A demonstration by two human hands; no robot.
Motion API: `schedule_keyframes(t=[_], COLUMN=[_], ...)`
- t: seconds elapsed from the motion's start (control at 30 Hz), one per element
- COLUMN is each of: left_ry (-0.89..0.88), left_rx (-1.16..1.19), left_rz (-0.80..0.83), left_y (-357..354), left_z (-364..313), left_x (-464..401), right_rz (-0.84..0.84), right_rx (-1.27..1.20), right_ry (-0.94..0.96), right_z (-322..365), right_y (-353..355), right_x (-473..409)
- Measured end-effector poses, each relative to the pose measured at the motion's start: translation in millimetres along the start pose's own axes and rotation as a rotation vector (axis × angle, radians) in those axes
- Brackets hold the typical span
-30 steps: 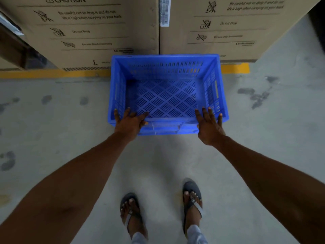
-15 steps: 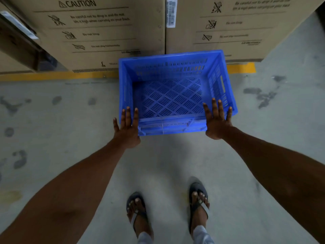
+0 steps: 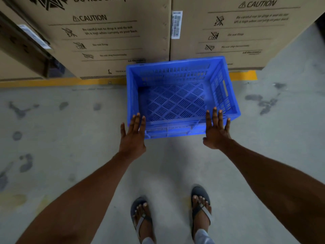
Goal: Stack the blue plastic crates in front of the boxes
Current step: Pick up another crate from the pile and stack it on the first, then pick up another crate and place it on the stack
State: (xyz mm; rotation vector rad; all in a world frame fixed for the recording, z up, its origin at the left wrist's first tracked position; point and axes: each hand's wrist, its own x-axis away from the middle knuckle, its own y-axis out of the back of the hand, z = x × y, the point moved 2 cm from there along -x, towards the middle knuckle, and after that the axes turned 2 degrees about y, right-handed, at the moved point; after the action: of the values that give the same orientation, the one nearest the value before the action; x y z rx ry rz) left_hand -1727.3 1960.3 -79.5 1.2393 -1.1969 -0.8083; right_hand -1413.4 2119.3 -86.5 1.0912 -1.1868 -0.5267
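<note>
The blue crate (image 3: 181, 97) sits on the floor (image 3: 70, 138), mouth up, its long axis running left to right, the far long wall close against the two boxes. It sits a touch skewed, right end nearer the camera than the left. It straddles the seam between the left box (image 3: 105, 37) and the right box (image 3: 246, 32), and covers part of the yellow line (image 3: 52, 81) painted along their base. It looks like one crate seated on another, though the near wall is too blurred to be sure.

Both hands are at the near long wall. Left hand (image 3: 132, 136) is at the near left corner, fingers straight and together, tips over the rim; whether they touch it, I cannot tell. Right hand (image 3: 217, 131) is at the near right end, fingers straight and slightly spread, reaching up to the rim. Neither hand is clenched or wrapped around anything.

Room now: boxes block the far side completely. Left of the crate, bare stained floor runs wide along the line. Right of it, open floor too, with dark blotches (image 3: 262, 101). On the near side there is clear floor between the crate and the feet in sandals (image 3: 200, 206).
</note>
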Motion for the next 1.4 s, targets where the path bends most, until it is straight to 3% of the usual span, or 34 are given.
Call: schedule_keyframes(t=[0.1,0.4,0.6,0.7,0.83,1.03,1.2,1.4], left_ry=[0.043,0.005,-0.028,-0.031,0.035,0.097,-0.029,-0.256], left_rx=[-0.012,-0.100,-0.049,0.088,0.319,0.517,0.460,0.279], left_rz=[0.110,0.239,0.268,0.360,0.493,0.536,0.596,0.676], left_y=[-13,-1,34,74,165,282,307,314], left_z=[-3,13,-21,-36,-51,-82,-107,-168], left_x=[2,-14,8,42,106,214,299,381], right_rz=[0.055,0.166,0.016,0.036,0.068,0.038,0.005,-0.056], right_rx=[-0.009,0.003,-0.072,-0.129,-0.467,-0.618,-0.773,-0.941], right_ry=[-0.034,-0.052,-0.045,-0.021,-0.054,-0.130,-0.181,-0.344], right_z=[9,14,22,32,52,96,116,93], right_y=[7,11,25,53,125,189,193,163], right_x=[-1,-2,40,97,213,377,486,607])
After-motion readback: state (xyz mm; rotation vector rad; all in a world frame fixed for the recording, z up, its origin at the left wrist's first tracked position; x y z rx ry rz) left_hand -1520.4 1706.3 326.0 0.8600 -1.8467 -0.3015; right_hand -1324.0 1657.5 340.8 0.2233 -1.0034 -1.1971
